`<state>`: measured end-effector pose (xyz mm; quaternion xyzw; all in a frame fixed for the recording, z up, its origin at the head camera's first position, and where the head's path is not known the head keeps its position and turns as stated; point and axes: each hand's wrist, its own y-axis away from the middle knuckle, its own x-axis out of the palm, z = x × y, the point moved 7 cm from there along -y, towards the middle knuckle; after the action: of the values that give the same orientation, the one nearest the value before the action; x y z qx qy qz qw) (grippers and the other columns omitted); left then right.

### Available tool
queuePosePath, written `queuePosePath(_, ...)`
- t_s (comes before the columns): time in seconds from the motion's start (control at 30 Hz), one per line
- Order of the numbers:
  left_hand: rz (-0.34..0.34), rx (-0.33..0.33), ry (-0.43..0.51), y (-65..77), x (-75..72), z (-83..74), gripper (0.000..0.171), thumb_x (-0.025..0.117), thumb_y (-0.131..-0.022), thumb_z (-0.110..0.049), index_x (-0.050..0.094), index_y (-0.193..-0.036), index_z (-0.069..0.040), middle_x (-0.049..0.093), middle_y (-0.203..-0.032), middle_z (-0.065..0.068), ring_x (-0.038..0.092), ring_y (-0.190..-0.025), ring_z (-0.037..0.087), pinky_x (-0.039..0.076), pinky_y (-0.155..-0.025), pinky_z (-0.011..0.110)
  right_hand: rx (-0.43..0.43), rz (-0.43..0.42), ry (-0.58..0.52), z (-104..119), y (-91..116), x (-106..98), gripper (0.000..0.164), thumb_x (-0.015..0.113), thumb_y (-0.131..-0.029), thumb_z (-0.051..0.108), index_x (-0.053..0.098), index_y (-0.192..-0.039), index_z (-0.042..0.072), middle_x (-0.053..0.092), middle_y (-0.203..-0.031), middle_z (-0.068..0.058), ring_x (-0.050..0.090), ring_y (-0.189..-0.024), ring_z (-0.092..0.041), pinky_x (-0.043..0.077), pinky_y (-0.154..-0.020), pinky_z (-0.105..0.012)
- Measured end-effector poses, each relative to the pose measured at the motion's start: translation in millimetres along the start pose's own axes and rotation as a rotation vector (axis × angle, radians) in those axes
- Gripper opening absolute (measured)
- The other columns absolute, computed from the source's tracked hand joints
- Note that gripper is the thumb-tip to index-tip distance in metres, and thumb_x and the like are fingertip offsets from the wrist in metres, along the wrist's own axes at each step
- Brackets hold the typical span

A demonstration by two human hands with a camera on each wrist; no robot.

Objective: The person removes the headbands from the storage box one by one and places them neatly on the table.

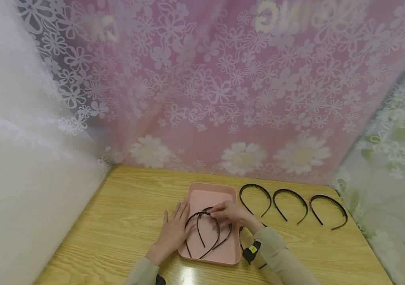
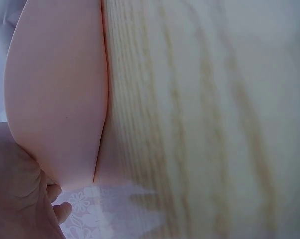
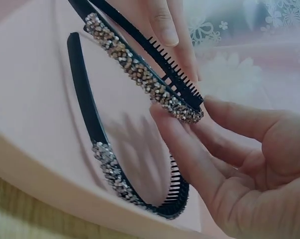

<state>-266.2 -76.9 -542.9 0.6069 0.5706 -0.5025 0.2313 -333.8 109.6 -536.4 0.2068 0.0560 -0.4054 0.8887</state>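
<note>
My right hand (image 1: 229, 211) pinches a black toothed headband (image 3: 140, 74), its outer face crusted with brown and silver beads, between thumb and fingers at the curved end. It is over the pink tray (image 1: 207, 194). Another headband (image 3: 107, 167) with silvery beads lies in the tray just under it, and the two overlap in the head view. My left hand (image 1: 174, 231) rests along the tray's left rim, fingers extended. From the left wrist, the palm (image 2: 15, 186) shows against the outer side wall of the tray.
Right of the tray, three headbands stand in a row on the wooden table: one near the tray (image 1: 256, 185), one in the middle (image 1: 289, 190), one farther right (image 1: 330, 198). Another headband (image 1: 241, 237) is partly hidden under my right forearm. Flowered cloth (image 1: 206, 99) hangs behind.
</note>
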Motion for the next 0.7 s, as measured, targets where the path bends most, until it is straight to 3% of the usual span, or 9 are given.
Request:
queuePosePath(0.2,0.013,-0.009,-0.019,-0.9,-0.7,-0.1,0.067,0.058,-0.103,-0.036,0.037,-0.156,-0.002,0.034,-0.163,0.015,0.032,-0.148,0.04,0.021,-0.111,0.076,-0.013,0.013,-0.057,-4.6,1.4,-0.9,0.04,0.061,-0.102,0.012,0.058,-0.137,-0.008,0.069,-0.123,-0.023,0.071,-0.101,-0.03,0.062,-0.074,-0.041)
queuePosePath(0.4,0.017,-0.003,-0.038,-1.3,-0.9,-0.7,0.067,0.058,-0.103,-0.037,0.037,-0.156,-0.001,0.034,-0.162,0.015,0.033,-0.148,0.039,0.023,-0.111,0.076,-0.022,-0.016,-0.11,-8.1,5.3,-9.4,0.04,0.057,-0.104,0.008,0.055,-0.139,-0.01,0.069,-0.121,-0.026,0.074,-0.091,-0.024,0.062,-0.069,-0.034)
queuePosePath(0.7,0.028,-0.01,-0.022,-0.3,-0.9,-0.1,0.067,0.055,-0.104,-0.039,0.036,-0.156,-0.002,0.033,-0.163,0.014,0.033,-0.148,0.039,0.022,-0.111,0.076,-0.04,-0.088,-0.093,-6.0,18.2,-34.1,0.042,0.058,-0.103,0.011,0.055,-0.14,-0.01,0.068,-0.122,-0.027,0.073,-0.086,-0.02,0.059,-0.066,-0.029)
